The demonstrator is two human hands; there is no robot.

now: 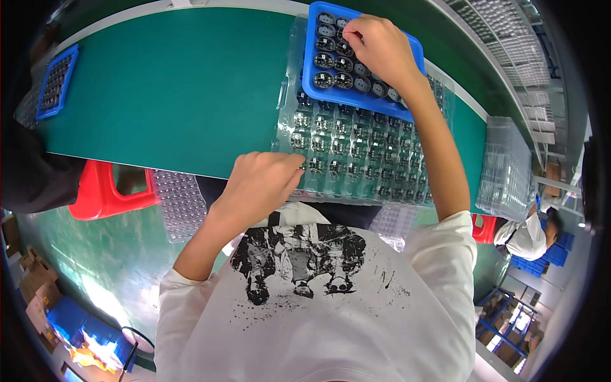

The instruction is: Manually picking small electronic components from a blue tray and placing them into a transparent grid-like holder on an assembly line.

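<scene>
A blue tray [356, 98] holding rows of small dark oval parts lies over the far part of a clear plastic blister tray [286, 137]. Many cells of the blister tray hold small shiny dark parts [338, 147]. My right hand [380, 49] is over the blue tray, thumb and fingers pinched together at one of the oval parts [344, 48]. At the blister tray's near left corner, my left hand [264, 183] has its fingertips closed on a cell. Whatever either pinch holds is hidden by the fingers.
Another blue tray [43, 113] of parts sits at the green table's [172, 83] far left, near a dark-sleeved arm [38, 175]. A red stool [105, 197] stands below it. Stacked clear trays [503, 169] are at right, with another person [528, 235] beyond.
</scene>
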